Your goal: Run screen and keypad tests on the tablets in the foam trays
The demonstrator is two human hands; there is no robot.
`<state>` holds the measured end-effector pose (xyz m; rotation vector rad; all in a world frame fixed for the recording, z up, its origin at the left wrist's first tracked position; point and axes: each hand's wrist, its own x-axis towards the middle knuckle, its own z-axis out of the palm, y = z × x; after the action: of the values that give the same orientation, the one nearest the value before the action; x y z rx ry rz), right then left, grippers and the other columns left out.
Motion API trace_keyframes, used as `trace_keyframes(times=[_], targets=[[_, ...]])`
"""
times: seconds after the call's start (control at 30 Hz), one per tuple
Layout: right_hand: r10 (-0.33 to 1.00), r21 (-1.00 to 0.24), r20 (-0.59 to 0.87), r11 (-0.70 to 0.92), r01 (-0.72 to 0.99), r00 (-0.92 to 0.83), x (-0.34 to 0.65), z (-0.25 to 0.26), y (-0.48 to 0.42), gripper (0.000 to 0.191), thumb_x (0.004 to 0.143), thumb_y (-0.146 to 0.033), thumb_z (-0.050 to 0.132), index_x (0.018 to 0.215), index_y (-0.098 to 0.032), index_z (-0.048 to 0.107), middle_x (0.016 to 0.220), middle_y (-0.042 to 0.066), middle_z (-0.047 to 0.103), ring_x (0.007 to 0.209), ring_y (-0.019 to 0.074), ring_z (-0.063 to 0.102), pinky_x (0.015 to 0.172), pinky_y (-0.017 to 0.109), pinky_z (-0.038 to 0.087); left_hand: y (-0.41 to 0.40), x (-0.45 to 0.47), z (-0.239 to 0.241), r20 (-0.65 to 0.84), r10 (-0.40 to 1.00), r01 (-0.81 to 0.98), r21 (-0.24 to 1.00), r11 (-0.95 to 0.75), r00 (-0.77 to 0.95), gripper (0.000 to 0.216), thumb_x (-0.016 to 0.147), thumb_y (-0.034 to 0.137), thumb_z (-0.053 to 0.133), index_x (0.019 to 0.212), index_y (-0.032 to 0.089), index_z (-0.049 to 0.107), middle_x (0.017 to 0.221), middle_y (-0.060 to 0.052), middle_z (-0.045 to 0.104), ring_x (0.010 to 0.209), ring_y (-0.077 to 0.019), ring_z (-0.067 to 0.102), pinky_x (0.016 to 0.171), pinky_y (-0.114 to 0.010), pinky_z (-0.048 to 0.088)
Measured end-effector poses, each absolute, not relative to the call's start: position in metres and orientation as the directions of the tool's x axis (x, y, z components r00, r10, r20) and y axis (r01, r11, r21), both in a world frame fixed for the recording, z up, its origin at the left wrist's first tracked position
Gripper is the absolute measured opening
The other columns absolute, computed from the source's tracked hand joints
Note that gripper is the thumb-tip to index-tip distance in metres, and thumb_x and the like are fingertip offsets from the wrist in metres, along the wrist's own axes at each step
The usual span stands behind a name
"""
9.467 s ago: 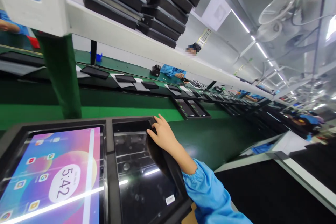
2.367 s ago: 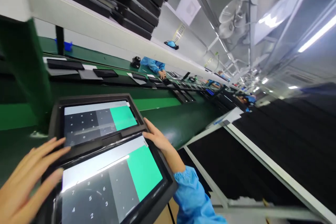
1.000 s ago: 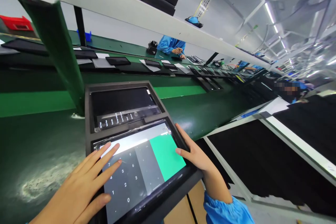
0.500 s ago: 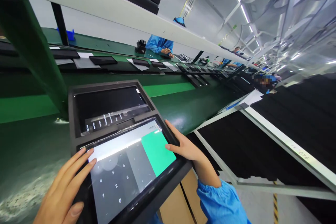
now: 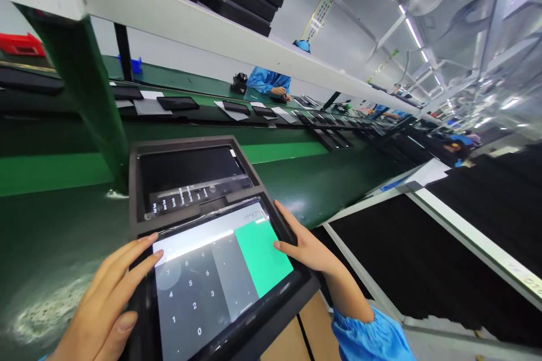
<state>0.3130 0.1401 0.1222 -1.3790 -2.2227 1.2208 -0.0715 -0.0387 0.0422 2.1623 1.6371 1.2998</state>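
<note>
A lit tablet (image 5: 224, 276) shows a calculator keypad with a green block and sits in the near half of a black two-part tray (image 5: 138, 180). In the tray's far half lies a second tablet (image 5: 190, 169), mostly dark with a small list of text. My left hand (image 5: 105, 293) has its fingers spread over the lit tablet's left edge, a fingertip near the 7 key. My right hand (image 5: 307, 245) grips the tray's right side, thumb over the screen's edge beside the green block and forefinger along the outer side. Its other fingers are hidden.
A green post (image 5: 91, 96) rises left of the tray, and a white shelf beam (image 5: 203, 22) crosses above. Beyond runs a line with several dark tablets (image 5: 178, 102), where a co-worker in blue (image 5: 271, 80) sits. A white-framed black rack (image 5: 406, 254) stands right.
My view has shifted, so the scene sits further right and slightly lower. More characters show in the calculator's top line. A grey ring now surrounds the 7 key instead of the 8.
</note>
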Motion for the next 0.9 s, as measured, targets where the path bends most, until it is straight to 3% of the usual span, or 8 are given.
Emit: trace_keyframes(times=[0.07, 0.17, 0.3, 0.37, 0.43, 0.63, 0.77, 0.9], targets=[[0.879, -0.73, -0.081, 0.269, 0.628, -0.471, 0.305, 0.127, 0.132, 0.085, 0.091, -0.045, 0.069, 0.161, -0.036, 0.022, 0.17, 0.001, 0.022, 0.156, 0.0295, 0.022, 0.127, 0.052, 0.021, -0.024, -0.082, 0.046, 0.598, 0.801, 0.733, 0.535, -0.421, 0.024, 0.049, 0.103, 0.046, 0.024, 0.148, 0.035, 0.041, 0.157, -0.004, 0.04, 0.141, -0.0305, 0.04, 0.119, -0.049, 0.028], [0.873, -0.572, 0.314, 0.488, 0.659, -0.374, 0.277, 0.142, 0.103, 0.065, 0.097, -0.035, 0.062, 0.156, -0.034, 0.035, 0.166, 0.005, 0.032, 0.154, 0.0295, 0.029, 0.125, 0.056, 0.028, 0.008, -0.101, 0.053, 0.614, 0.789, 0.76, 0.52, -0.389, -0.016, 0.041, 0.103, 0.04, 0.03, 0.137, 0.034, 0.053, 0.153, -0.003, 0.047, 0.144, -0.0322, 0.039, 0.124, -0.057, 0.016], [0.465, -0.235, 0.592, 0.881, 0.411, -0.659, 0.224, 0.146, 0.05, 0.04, 0.101, -0.024, 0.051, 0.141, -0.024, 0.057, 0.144, 0.009, 0.061, 0.139, 0.0246, 0.054, 0.126, 0.05, 0.029, 0.046, -0.12, 0.057, 0.531, 0.848, 0.686, 0.62, -0.38, -0.01, 0.052, 0.104, 0.052, 0.019, 0.128, 0.032, 0.062, 0.154, -0.002, 0.048, 0.147, -0.0319, 0.034, 0.124, -0.061, 0.016], [0.256, -0.109, 0.566, 0.966, 0.236, -0.784, 0.203, 0.139, 0.033, 0.028, 0.104, -0.026, 0.05, 0.126, -0.022, 0.066, 0.131, 0.004, 0.071, 0.133, 0.0196, 0.059, 0.128, 0.046, 0.023, 0.057, -0.125, 0.054, 0.507, 0.862, 0.651, 0.656, -0.382, -0.006, 0.059, 0.103, 0.059, 0.017, 0.128, 0.032, 0.063, 0.156, -0.003, 0.046, 0.149, -0.0315, 0.031, 0.123, -0.06, 0.02], [0.197, -0.067, 0.554, 0.979, 0.192, -0.809, 0.191, 0.132, 0.027, 0.025, 0.105, -0.03, 0.05, 0.113, -0.019, 0.071, 0.119, 0.003, 0.076, 0.13, 0.0177, 0.062, 0.128, 0.043, 0.022, 0.062, -0.127, 0.05, 0.498, 0.867, 0.642, 0.664, -0.384, 0.004, 0.062, 0.102, 0.063, 0.017, 0.129, 0.031, 0.063, 0.157, -0.004, 0.045, 0.15, -0.0316, 0.028, 0.123, -0.06, 0.02], [0.281, -0.153, 0.474, 0.96, 0.236, -0.835, 0.191, 0.131, 0.029, 0.029, 0.101, -0.039, 0.056, 0.113, -0.015, 0.069, 0.114, 0.008, 0.078, 0.128, 0.0205, 0.062, 0.123, 0.041, 0.035, 0.066, -0.128, 0.043, 0.534, 0.845, 0.604, 0.669, -0.432, 0.013, 0.061, 0.101, 0.065, 0.018, 0.135, 0.034, 0.059, 0.157, -0.004, 0.045, 0.151, -0.0311, 0.028, 0.124, -0.059, 0.017], [0.379, -0.249, 0.366, 0.92, 0.303, -0.85, 0.186, 0.136, 0.024, 0.027, 0.098, -0.033, 0.059, 0.116, -0.016, 0.069, 0.13, 0.007, 0.071, 0.141, 0.0227, 0.05, 0.123, 0.043, 0.035, 0.069, -0.122, 0.035, 0.56, 0.801, 0.449, 0.784, -0.429, -0.212, 0.061, 0.101, 0.064, 0.03, 0.152, 0.031, 0.037, 0.15, -0.009, 0.052, 0.143, -0.0283, 0.044, 0.123, -0.053, 0.027], [0.327, -0.236, 0.18, 0.93, 0.282, -0.928, 0.178, 0.141, 0.026, 0.031, 0.099, -0.042, 0.059, 0.12, -0.021, 0.069, 0.146, 0.001, 0.06, 0.149, 0.0233, 0.038, 0.127, 0.045, 0.026, 0.072, -0.117, 0.025, 0.55, 0.752, 0.363, 0.827, -0.429, -0.363, 0.049, 0.102, 0.05, 0.043, 0.147, 0.032, 0.041, 0.134, -0.006, 0.064, 0.133, -0.025, 0.055, 0.119, -0.048, 0.035]])
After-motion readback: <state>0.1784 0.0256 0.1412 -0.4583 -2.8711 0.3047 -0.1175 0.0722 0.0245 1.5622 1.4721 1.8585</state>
